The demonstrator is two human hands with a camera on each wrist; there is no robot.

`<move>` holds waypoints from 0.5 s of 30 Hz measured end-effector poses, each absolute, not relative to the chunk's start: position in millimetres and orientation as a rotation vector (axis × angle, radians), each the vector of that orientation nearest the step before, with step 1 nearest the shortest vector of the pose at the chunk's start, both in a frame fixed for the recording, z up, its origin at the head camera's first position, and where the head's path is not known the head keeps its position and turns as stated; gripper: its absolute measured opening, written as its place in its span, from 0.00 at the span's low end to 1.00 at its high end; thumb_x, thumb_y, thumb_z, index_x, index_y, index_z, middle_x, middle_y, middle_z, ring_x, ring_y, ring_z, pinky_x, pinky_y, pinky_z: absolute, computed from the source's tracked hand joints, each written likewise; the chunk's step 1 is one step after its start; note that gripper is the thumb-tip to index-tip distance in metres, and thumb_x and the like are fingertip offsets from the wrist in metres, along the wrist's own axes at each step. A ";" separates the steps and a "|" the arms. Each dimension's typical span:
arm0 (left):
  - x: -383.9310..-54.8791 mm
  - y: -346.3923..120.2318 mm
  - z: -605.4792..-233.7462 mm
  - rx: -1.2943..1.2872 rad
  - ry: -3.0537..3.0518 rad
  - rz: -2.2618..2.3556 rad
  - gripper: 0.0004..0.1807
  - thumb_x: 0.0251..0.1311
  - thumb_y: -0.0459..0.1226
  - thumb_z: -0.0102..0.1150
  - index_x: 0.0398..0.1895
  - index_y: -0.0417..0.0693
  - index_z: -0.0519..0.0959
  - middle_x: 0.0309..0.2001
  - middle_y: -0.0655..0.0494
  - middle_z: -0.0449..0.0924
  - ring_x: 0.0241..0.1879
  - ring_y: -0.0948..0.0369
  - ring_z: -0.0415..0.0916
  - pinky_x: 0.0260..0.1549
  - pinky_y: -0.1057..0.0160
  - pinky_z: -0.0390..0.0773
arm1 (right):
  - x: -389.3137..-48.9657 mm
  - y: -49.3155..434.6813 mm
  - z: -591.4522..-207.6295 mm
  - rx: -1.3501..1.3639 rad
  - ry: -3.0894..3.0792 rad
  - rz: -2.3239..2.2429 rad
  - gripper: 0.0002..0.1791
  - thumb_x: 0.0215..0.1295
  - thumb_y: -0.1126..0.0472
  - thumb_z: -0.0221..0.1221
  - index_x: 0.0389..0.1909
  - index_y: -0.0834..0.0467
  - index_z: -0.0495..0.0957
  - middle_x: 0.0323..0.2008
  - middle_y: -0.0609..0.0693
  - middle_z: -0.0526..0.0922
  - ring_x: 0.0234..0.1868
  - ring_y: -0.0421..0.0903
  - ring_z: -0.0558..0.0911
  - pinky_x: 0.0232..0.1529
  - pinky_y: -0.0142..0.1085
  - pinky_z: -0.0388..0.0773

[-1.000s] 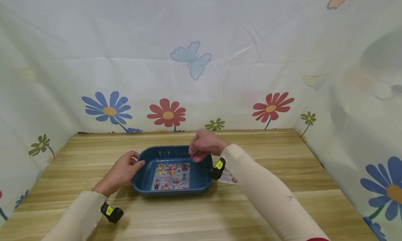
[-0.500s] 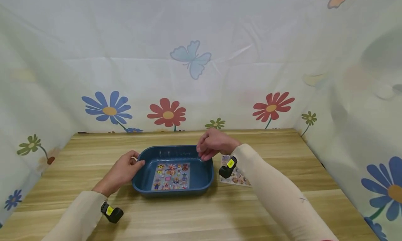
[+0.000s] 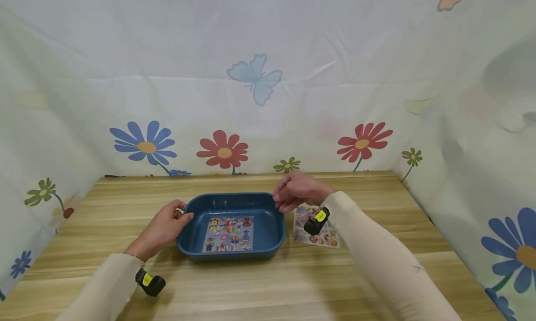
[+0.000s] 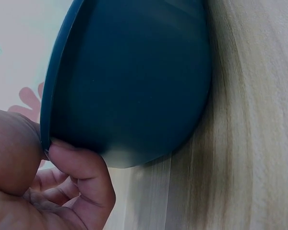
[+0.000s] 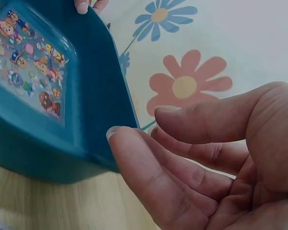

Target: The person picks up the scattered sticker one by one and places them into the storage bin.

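Observation:
A dark blue plastic basin (image 3: 268, 232) with rounded corners stands on the table. Flat on its floor lies a sticker sheet (image 3: 228, 235) with colourful cartoon figures, seen also in the right wrist view. My left hand (image 3: 165, 225) pinches the basin's left rim, thumb on the inside and curled fingers outside, as the left wrist view confirms. By the far right corner of the basin hovers my right hand (image 3: 300, 190), fingers loosely bent, with a gap between thumb and index finger (image 5: 144, 167) and nothing held.
A second sticker sheet (image 3: 320, 237) lies on the wood-grain table (image 3: 234, 288) to the right of the basin, partly covered by the right wrist camera (image 3: 317, 222). A flower-printed curtain (image 3: 310, 125) hangs behind the table and along both sides.
My right hand has moved right, from above the inside of the basin to its far right corner, uncovering more of the second sticker sheet. The left hand and basin have stayed in place.

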State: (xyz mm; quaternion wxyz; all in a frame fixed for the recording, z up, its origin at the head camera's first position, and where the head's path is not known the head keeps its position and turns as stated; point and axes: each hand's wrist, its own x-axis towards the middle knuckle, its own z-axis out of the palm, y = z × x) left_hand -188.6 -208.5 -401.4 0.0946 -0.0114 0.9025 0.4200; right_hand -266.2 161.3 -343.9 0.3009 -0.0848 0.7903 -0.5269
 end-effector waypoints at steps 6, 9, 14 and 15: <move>-186.1 -209.1 -402.0 -0.041 2.667 1.267 0.17 0.80 0.40 0.49 0.60 0.35 0.66 0.35 0.46 0.72 0.34 0.55 0.73 0.29 0.62 0.76 | -265.3 172.9 -348.9 -0.197 2.087 -1.425 0.13 0.67 0.67 0.66 0.50 0.69 0.84 0.32 0.58 0.89 0.26 0.46 0.89 0.34 0.39 0.88; -185.9 -208.6 -402.6 -0.036 2.662 1.271 0.17 0.80 0.39 0.49 0.60 0.35 0.66 0.35 0.46 0.72 0.34 0.55 0.73 0.28 0.62 0.76 | -264.0 181.4 -352.7 -0.177 2.088 -1.428 0.13 0.67 0.67 0.65 0.49 0.69 0.83 0.32 0.58 0.89 0.26 0.45 0.88 0.34 0.39 0.88; -188.0 -206.7 -402.2 -0.033 2.671 1.283 0.16 0.80 0.39 0.49 0.59 0.35 0.67 0.34 0.47 0.72 0.32 0.56 0.73 0.27 0.62 0.76 | -262.9 196.9 -357.2 -0.153 2.108 -1.425 0.11 0.68 0.67 0.64 0.47 0.68 0.83 0.32 0.58 0.88 0.26 0.44 0.88 0.32 0.37 0.88; -188.3 -206.5 -402.0 -0.036 2.673 1.284 0.16 0.80 0.39 0.49 0.59 0.35 0.67 0.33 0.47 0.72 0.32 0.56 0.73 0.27 0.62 0.76 | -262.7 200.2 -358.3 -0.150 2.116 -1.421 0.10 0.68 0.66 0.64 0.47 0.68 0.83 0.32 0.58 0.88 0.26 0.44 0.87 0.32 0.37 0.87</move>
